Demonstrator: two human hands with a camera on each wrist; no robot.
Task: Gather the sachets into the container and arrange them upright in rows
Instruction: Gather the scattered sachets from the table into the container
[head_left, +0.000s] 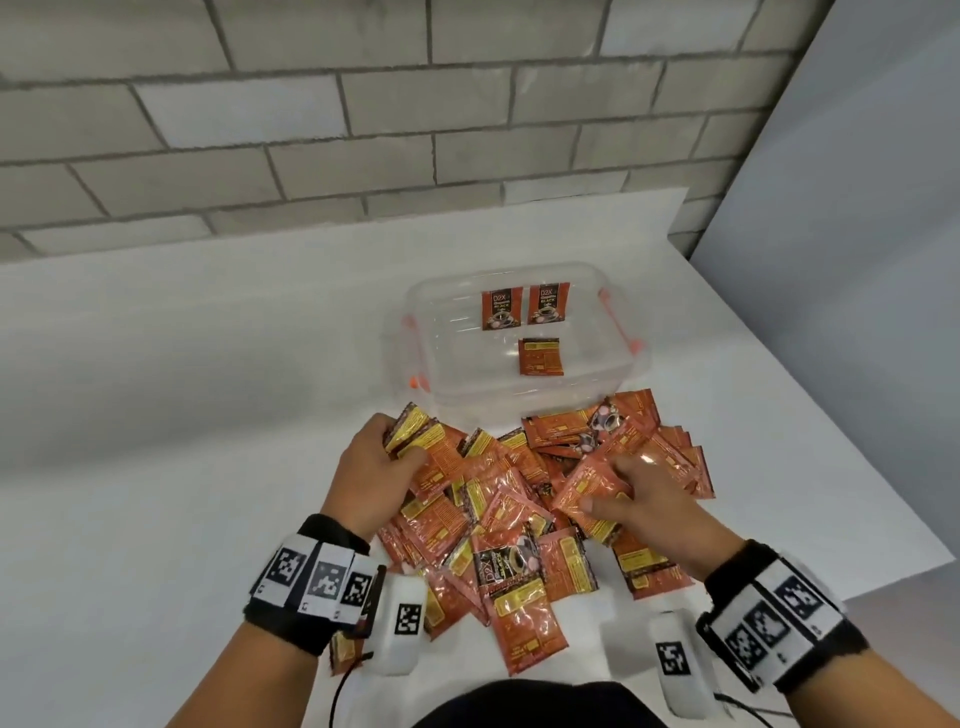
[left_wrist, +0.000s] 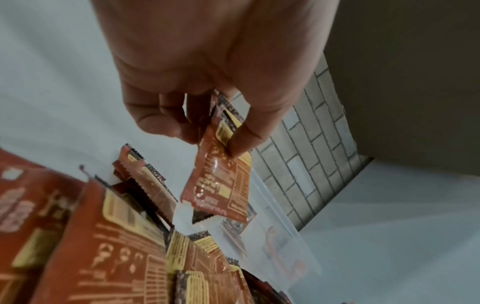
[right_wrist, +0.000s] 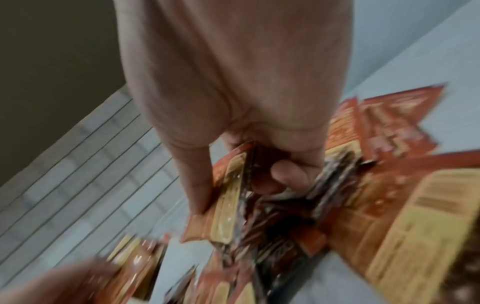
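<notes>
A heap of orange and black sachets (head_left: 511, 512) lies on the white table in front of a clear plastic container (head_left: 447, 358). Two sachets (head_left: 524, 307) lean upright against the container's far wall and one sachet (head_left: 540, 356) lies flat on its floor. My left hand (head_left: 382, 457) grips a few sachets (left_wrist: 221, 176) at the heap's left edge, pinched between thumb and fingers. My right hand (head_left: 631, 499) pinches an orange sachet (head_left: 587, 491) on the heap's right side; the right wrist view shows this sachet (right_wrist: 228, 205) held edge-on.
A grey brick wall (head_left: 363, 104) runs behind the table. The table's right edge (head_left: 831, 415) slants close beside the heap. Orange clips (head_left: 618, 317) sit on the container's sides. Bare white tabletop (head_left: 156, 389) stretches to the left.
</notes>
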